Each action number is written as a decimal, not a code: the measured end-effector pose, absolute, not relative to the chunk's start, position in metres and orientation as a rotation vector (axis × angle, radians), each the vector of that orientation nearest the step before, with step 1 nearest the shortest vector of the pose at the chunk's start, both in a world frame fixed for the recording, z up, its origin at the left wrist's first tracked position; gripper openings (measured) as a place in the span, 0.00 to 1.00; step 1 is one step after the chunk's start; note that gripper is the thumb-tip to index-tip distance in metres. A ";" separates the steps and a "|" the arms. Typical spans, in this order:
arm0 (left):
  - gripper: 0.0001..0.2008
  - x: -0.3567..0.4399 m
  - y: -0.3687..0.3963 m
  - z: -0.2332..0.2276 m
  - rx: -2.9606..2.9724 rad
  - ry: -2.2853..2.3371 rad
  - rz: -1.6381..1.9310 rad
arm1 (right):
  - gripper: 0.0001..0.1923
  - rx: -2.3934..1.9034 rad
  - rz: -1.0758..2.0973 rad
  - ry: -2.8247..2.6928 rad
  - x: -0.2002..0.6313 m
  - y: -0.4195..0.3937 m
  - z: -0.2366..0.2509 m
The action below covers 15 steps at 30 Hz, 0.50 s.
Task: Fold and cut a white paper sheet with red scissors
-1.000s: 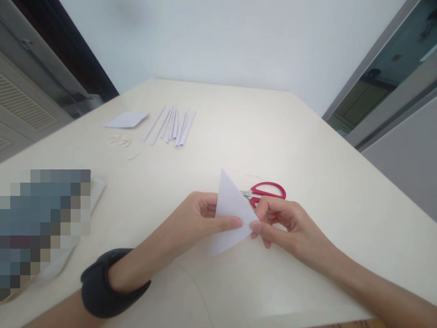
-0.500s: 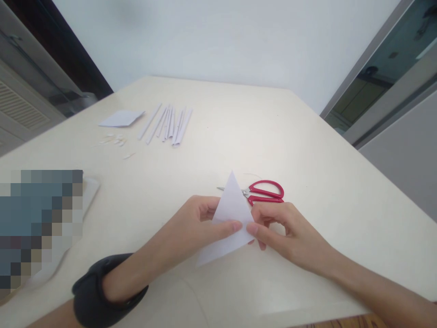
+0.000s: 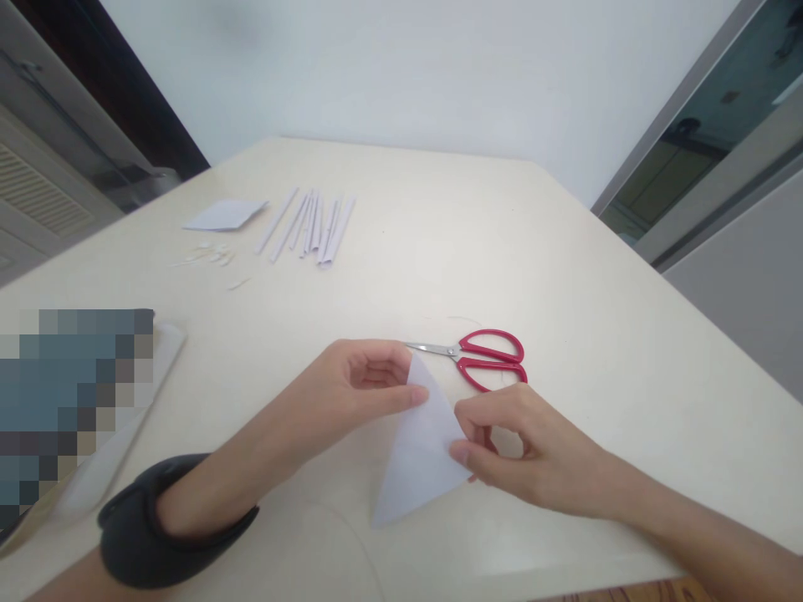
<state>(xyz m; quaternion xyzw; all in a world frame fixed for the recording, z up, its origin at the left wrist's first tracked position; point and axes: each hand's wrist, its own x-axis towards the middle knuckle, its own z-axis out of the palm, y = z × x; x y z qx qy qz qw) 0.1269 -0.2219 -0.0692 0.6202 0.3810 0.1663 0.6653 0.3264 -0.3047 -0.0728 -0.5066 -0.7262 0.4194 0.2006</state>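
Observation:
A white paper triangle (image 3: 417, 456) is held just above the cream table (image 3: 565, 276) near its front edge. My left hand (image 3: 351, 389) pinches the triangle's upper tip between thumb and fingers. My right hand (image 3: 520, 447) pinches its right edge. The long lower corner of the paper points down toward me. A dark band sits on my left wrist (image 3: 169, 518). Red-handled scissors (image 3: 480, 355) lie shut on the table just behind both hands, blades pointing left.
Several rolled white paper sticks (image 3: 314, 226) lie at the far left of the table, beside a flat white sheet (image 3: 222, 216) and small paper scraps (image 3: 210, 255). A blurred-out object on a white tray (image 3: 125, 435) sits at the left edge.
The paper triangle has swung down from nearly upright to lying low and pointing toward me. Both hands shifted their grip with it, uncovering the scissors' blades.

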 end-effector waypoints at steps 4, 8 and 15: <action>0.07 0.125 -0.220 -0.068 1.371 0.878 0.429 | 0.17 -1.388 1.168 -2.074 0.326 -0.305 -0.072; 0.05 0.125 -0.220 -0.065 1.352 0.883 0.481 | 0.17 -1.386 1.165 -2.086 0.327 -0.305 -0.073; 0.06 0.126 -0.220 -0.064 1.345 0.862 0.534 | 0.17 -1.383 1.145 -2.085 0.326 -0.304 -0.072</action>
